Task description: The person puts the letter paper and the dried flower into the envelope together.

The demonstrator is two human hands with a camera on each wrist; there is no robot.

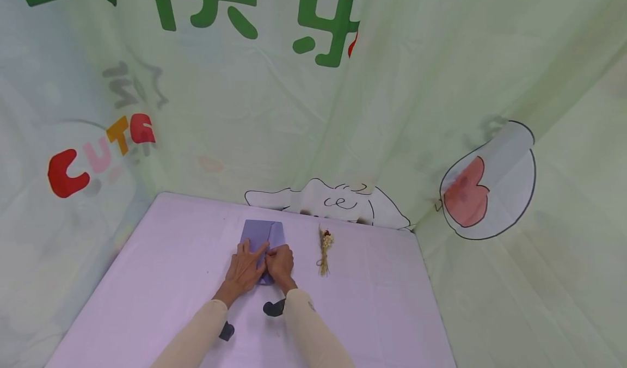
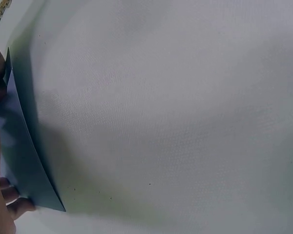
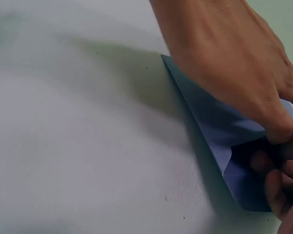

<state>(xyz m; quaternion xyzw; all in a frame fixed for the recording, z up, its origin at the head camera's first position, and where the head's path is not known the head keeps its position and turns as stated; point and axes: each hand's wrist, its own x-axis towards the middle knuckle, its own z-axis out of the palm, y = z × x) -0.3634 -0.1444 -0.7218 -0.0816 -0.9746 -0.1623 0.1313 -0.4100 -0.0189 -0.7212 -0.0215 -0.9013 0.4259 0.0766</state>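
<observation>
A blue-purple paper envelope [image 1: 256, 230] lies on the table under both hands. My left hand [image 1: 245, 267] rests flat across it with the fingers spread. In the right wrist view, the back of that left hand [image 3: 224, 63] covers much of the envelope. My right hand [image 1: 281, 262] has its fingers curled at the envelope's right side, lower down, and pinches the paper there. The curled right fingers [image 3: 276, 187] are at the open, notched end of the envelope [image 3: 212, 124], and what they touch inside is partly hidden. One long edge of the envelope [image 2: 27, 151] stands slightly raised in the left wrist view.
A small tied bunch of dried flowers [image 1: 325, 245] lies to the right of the hands. The pale table [image 1: 387, 292] meets printed curtains [image 1: 254, 112] at its back and sides. Dark wrist-camera parts [image 1: 273, 308] sit under the forearms.
</observation>
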